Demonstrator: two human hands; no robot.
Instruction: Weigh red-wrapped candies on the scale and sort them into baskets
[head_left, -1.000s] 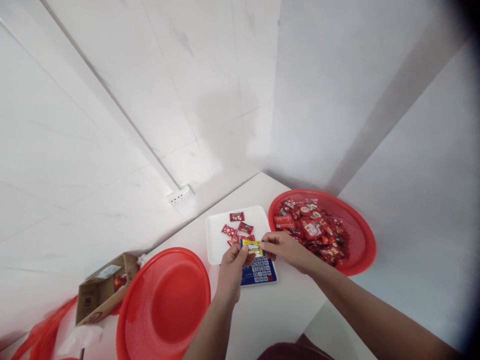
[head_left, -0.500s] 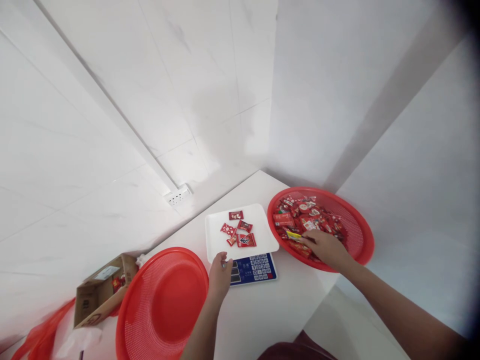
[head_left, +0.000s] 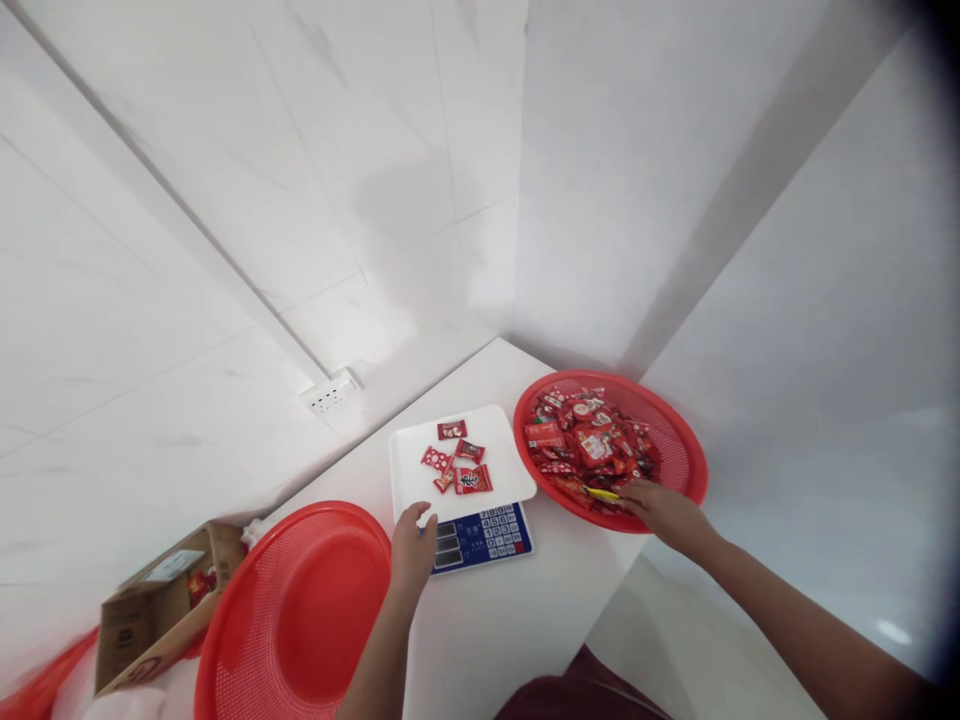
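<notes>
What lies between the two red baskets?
In the head view: the scale with its white tray holding five red packets, plus the left hand at the tray's near edge.

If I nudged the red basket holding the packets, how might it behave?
The red basket would probably keep its shape, since its broad rim looks even. The loosely heaped packets would likely shift. The basket might tip, as it seems to overhang the table.

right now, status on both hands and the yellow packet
Left hand open by white tray. Right hand holds yellow packet by one end, over right-hand red basket. Red packets heaped there; no obstruction visible.
</notes>
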